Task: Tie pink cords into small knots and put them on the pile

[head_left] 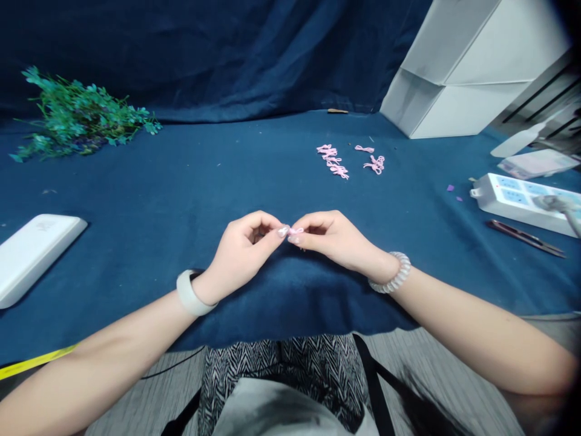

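Both hands meet over the front part of the blue cloth, pinching one small piece of pink cord (296, 231). My left hand (247, 245) grips its left end between thumb and forefinger, and a pale band circles that wrist. From the other side my right hand (336, 239) pinches a small loop of the cord; a clear coil bracelet sits on this wrist. Fingertips cover most of the cord, so its full shape is hidden. Farther back lie a row of knotted pink cords (333, 161), a small pink bundle (364, 149) and a looped pink knot (374, 164).
Green artificial foliage (86, 115) lies at the back left, and a white box-shaped device (39, 251) at the left. To the right are a white power strip (521, 203) and dark tweezers (526, 238). A white box (467, 79) stands at the back right.
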### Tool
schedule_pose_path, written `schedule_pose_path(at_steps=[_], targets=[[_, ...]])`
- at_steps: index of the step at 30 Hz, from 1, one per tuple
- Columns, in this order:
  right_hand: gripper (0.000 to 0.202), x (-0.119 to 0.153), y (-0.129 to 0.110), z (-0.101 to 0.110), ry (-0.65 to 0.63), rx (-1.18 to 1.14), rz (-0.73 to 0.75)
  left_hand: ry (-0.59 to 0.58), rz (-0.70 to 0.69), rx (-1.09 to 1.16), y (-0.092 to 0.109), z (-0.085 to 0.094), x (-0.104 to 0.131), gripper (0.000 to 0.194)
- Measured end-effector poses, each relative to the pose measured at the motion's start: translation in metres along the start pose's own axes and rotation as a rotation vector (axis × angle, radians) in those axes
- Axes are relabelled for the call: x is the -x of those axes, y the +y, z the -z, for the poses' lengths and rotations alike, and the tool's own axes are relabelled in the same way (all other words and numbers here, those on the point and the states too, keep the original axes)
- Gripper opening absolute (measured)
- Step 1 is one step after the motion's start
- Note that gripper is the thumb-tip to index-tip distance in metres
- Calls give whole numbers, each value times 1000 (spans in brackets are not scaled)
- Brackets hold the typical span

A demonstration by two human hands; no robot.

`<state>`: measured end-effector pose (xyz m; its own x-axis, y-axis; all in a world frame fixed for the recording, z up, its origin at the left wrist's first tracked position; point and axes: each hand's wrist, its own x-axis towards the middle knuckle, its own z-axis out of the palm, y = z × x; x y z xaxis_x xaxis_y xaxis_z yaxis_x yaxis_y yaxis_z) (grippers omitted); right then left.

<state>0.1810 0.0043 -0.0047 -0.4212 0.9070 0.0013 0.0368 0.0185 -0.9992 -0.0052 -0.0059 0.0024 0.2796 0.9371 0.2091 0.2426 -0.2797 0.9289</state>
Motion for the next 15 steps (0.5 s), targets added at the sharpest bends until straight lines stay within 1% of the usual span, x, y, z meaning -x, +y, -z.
schedule_pose_path(at_steps=[6,15], targets=[[25,0,-2,3,-14,37,-22,13,50,-49,-3,0,-1,25],[22,-2,-4,5,4,85,-32,-2,155,12,-4,-1,-3,28]])
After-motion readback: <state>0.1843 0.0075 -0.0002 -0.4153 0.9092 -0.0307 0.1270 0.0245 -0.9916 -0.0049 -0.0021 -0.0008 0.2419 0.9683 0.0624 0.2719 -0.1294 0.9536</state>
